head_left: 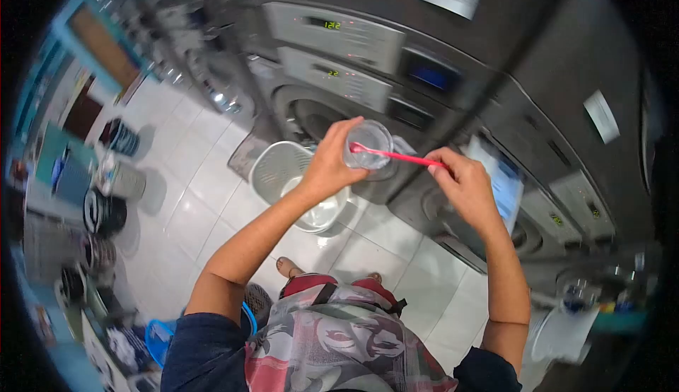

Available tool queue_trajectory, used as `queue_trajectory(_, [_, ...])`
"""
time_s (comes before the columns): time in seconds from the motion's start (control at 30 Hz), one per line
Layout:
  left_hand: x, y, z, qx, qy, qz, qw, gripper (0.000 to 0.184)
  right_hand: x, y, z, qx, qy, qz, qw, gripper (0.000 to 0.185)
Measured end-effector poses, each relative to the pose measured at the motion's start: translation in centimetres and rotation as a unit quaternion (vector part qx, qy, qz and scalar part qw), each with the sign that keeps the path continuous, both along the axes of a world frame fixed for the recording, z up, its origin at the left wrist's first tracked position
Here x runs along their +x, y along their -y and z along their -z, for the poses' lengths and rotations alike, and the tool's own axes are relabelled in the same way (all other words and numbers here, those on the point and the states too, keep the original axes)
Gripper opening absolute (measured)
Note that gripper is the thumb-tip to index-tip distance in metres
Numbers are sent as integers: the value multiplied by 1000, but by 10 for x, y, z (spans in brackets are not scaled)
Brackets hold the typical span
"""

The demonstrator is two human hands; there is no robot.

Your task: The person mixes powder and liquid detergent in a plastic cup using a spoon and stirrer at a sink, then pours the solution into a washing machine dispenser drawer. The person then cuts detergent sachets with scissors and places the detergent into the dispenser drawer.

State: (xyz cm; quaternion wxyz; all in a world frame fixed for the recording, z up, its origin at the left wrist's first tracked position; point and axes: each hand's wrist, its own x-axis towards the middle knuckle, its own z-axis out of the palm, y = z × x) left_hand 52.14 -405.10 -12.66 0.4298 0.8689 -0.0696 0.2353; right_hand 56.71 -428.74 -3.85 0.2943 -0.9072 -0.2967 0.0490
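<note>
The left hand [331,159] is curled around the side of a clear cup [376,132], thumb on the near side and fingers on the far side. The cup's mouth faces up toward the head. The right hand [463,183] pinches the end of a red spoon [414,158] between thumb and forefinger, its other fingers folded in. The spoon runs from the right hand across the cup's rim toward the left hand; its bowl end shows inside the rim, close to the wall beside the left hand. Whether it touches that wall, I cannot tell.

Nearer the body than both hands is a patterned apron [353,335], with a sandalled foot [286,267] showing beyond its edge. Lower than the left hand, a white basket [271,173] stands on the tiled floor [191,222], partly hidden by the forearm. To the left of the left forearm and low down is a blue basin [157,342], partly hidden by the sleeve.

Ahead of the left hand is a grey washer [346,88] with a round door and green digits on its panels; a blue screen [429,74] sits ahead of the gap between the hands. Just past the right hand is a pale panel [504,190], too blurred to name. Well to the left of the left hand, a dark bucket [105,212] and a white bucket [129,180] stand on the floor.
</note>
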Motion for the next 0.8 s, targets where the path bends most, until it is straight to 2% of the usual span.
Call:
queue_trajectory(0.1, [-49, -88, 10, -56, -10, -77, 995, 84, -13, -119, 1, -3, -15, -127, 992, 25])
queue_trajectory(0.17, [-91, -145, 16, -92, -15, -134, 987, 84, -36, -199, -5, 33, 117, -198, 973, 30])
queue_trajectory(0.23, [-132, -203, 17, -98, -17, -207, 973, 84, -59, -278, -17, 86, 256, -255, 929, 34])
queue_trajectory(0.3, [-168, -258, 20, -106, -35, -266, 957, 83, -85, -350, -30, 185, 194, -404, 874, 37])
queue_trajectory(0.4, [-214, -332, 23, -134, -22, -338, 931, 82, -149, -432, -83, 287, 63, -596, 747, 34])
queue_trajectory(0.5, [-236, -395, 32, -157, 6, -400, 903, 82, -192, -494, -118, 353, 1, -715, 603, 31])
queue_trajectory(0.53, [-243, -414, 30, -167, 11, -413, 895, 83, -198, -515, -123, 368, -4, -733, 572, 30])
queue_trajectory(0.63, [-256, -477, 29, -173, 27, -455, 873, 82, -195, -582, -126, 401, -18, -757, 515, 27])
queue_trajectory(0.8, [-251, -608, 32, -189, 64, -492, 847, 85, -166, -709, -129, 411, -23, -769, 490, 23])
